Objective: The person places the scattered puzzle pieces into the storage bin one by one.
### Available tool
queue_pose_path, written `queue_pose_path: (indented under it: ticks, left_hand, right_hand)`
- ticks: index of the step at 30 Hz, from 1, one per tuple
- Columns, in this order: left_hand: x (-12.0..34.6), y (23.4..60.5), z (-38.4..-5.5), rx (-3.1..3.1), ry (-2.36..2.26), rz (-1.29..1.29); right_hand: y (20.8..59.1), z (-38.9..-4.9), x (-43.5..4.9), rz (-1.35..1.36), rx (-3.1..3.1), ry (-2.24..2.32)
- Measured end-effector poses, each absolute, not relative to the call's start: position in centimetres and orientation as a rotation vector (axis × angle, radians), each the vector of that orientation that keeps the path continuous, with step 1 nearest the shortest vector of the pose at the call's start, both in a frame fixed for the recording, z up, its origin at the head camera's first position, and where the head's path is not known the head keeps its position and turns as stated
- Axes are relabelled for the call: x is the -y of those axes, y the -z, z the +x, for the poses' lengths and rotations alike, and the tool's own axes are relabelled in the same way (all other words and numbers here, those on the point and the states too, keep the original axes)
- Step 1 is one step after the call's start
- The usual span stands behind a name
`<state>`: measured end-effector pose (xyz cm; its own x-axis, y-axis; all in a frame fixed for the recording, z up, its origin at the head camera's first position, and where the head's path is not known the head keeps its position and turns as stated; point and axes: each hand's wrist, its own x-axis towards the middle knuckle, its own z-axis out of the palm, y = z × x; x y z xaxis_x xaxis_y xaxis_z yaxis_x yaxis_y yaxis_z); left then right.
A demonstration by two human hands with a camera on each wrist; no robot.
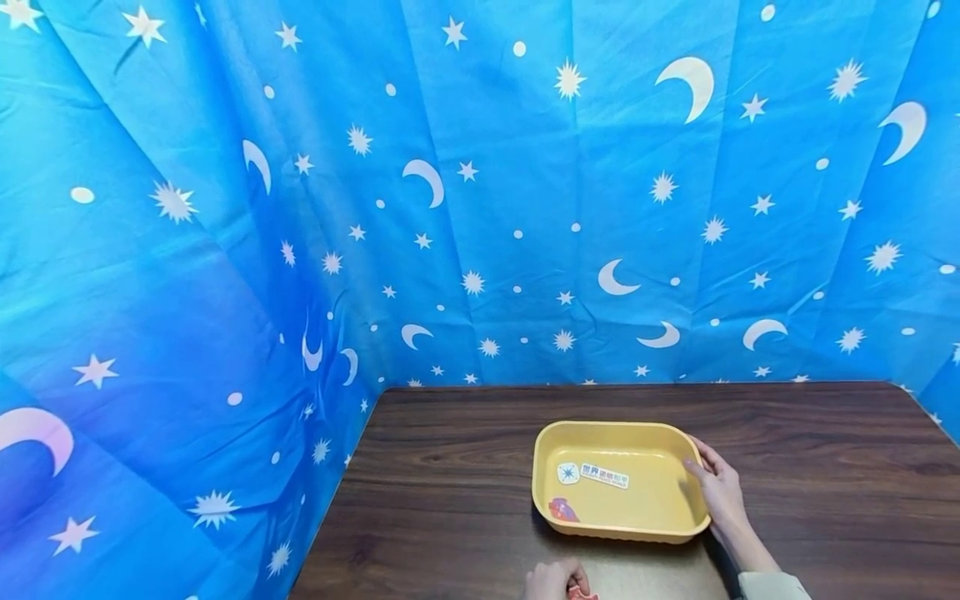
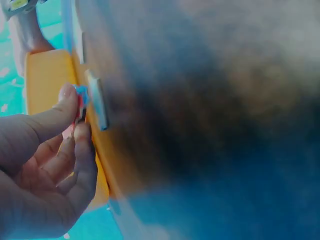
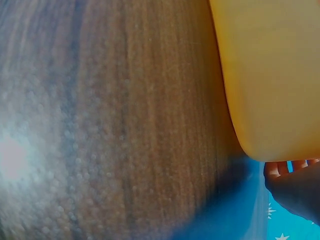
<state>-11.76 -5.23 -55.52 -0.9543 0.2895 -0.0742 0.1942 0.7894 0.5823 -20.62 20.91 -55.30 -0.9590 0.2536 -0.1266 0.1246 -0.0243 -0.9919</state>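
A yellow plastic tray [image 1: 622, 534] stands on the table with several small flat pieces inside. Among them are a white square [image 1: 567, 473] with a blue star, a white strip [image 1: 604, 476] with coloured lettering, and a red-purple piece [image 1: 562, 509]. My right hand [image 1: 723, 492] grips the tray's right end, thumb over the rim. Just in front of the tray, at the bottom edge of the head view, my left hand [image 1: 551, 578] pinches a small flat red piece [image 1: 582, 593]. In the left wrist view this thin piece [image 2: 81, 95], partly blue, sits between thumb and fingertips.
The dark wood-grain table [image 1: 442, 500] reaches back to a blue curtain [image 1: 510, 192] printed with moons and stars, which also hangs along the left side. Pale flat pieces [image 2: 98, 102] show edge-on near the left hand in its wrist view.
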Motion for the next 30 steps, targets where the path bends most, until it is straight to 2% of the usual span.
queue_pose_path:
  ticks: [5,12,22,30]
  left_hand:
    - [5.3,55.3,-12.1,-2.555,-1.312,0.374]
    - [4.8,53.2,-12.7,-2.017,-1.757,0.485]
    - [2.7,49.9,-14.4,-1.830,-1.815,0.230]
    - [0.4,47.3,-18.5,-1.972,-1.819,0.275]
  right_hand:
    - [55.5,-20.6,-21.3,-0.412,2.189,-2.145]
    - [55.6,-20.7,-21.4,-0.394,2.147,-2.219]
    - [55.6,-20.9,-21.6,-0.410,2.175,-2.229]
    - [55.7,-21.3,-21.5,-0.415,2.144,-2.212]
